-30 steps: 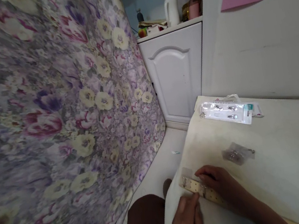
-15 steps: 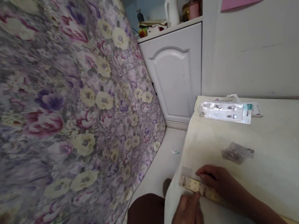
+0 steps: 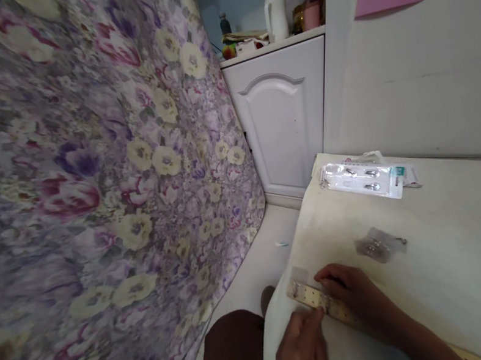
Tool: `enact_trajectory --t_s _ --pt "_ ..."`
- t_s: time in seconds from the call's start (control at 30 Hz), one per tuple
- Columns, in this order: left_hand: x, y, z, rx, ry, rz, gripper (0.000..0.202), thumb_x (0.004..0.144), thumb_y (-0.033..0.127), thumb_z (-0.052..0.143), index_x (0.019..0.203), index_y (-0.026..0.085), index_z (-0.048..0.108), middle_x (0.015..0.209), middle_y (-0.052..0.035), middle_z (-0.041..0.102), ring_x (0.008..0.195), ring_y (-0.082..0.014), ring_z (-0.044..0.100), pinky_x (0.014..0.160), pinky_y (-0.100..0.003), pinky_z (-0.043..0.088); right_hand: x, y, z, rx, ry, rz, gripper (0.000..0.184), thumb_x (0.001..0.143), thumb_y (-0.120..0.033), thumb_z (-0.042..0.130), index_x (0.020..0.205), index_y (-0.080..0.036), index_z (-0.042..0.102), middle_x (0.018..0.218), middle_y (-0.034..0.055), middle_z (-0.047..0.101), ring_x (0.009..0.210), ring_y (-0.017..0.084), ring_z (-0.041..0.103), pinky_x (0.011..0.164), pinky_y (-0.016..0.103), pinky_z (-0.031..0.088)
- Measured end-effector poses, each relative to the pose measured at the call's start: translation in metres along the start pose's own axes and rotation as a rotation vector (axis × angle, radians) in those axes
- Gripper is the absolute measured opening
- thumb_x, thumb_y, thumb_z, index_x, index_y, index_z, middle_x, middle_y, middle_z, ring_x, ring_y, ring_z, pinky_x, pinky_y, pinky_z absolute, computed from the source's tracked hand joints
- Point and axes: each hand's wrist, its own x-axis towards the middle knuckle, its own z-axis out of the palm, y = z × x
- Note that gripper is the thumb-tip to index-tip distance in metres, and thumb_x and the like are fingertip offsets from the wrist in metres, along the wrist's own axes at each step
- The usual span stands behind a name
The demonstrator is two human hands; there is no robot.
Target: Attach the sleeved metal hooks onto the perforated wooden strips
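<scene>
I see the holed strip (image 3: pixel 310 295) on the desk (image 3: pixel 469 239), long axis slanting under my bent right hand (image 3: pixel 352 290); my curled left hand (image 3: pixel 300 346) touches the strip's near edge, whether either grips I cannot tell

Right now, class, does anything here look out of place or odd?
Yes: a small, pale scrap lies on the floor beside the table, whereas the clear packet lies on top, so the scrap may have been dropped.

The table (image 3: pixel 473 263) bears a strip (image 3: pixel 306 294), pouch (image 3: pixel 375 245) and packaging (image 3: pixel 358 180)
</scene>
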Motion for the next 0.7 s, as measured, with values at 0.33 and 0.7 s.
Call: enact_trajectory --t_s 0.33,0.7 --pt "-0.0002 0.0002 -0.0009 -0.003 0.015 0.004 0.037 0.089 0.011 0.04 0.121 0.02 0.058 0.094 -0.0087 0.065 0.086 -0.017 0.065 0.074 -0.026 0.054 0.0022 -0.0009 -0.0005 -0.03 0.01 -0.009 0.022 0.083 -0.024 0.049 0.084 -0.018 0.069 0.083 0.0054 0.071 0.078 0.02 0.063 0.073 0.029 0.045" --pt "-0.0018 -0.001 -0.0017 -0.021 -0.006 -0.008 0.036 0.09 0.012 0.04 0.119 0.022 0.058 0.092 -0.0073 0.064 0.084 -0.0166 0.065 0.073 -0.026 0.054 0.0014 0.0005 -0.0003 -0.017 0.01 -0.007 0.022 0.083 -0.024 0.049 0.083 -0.018 0.069 0.083 0.0049 0.071 0.079 0.02 0.063 0.074 0.029 0.045"
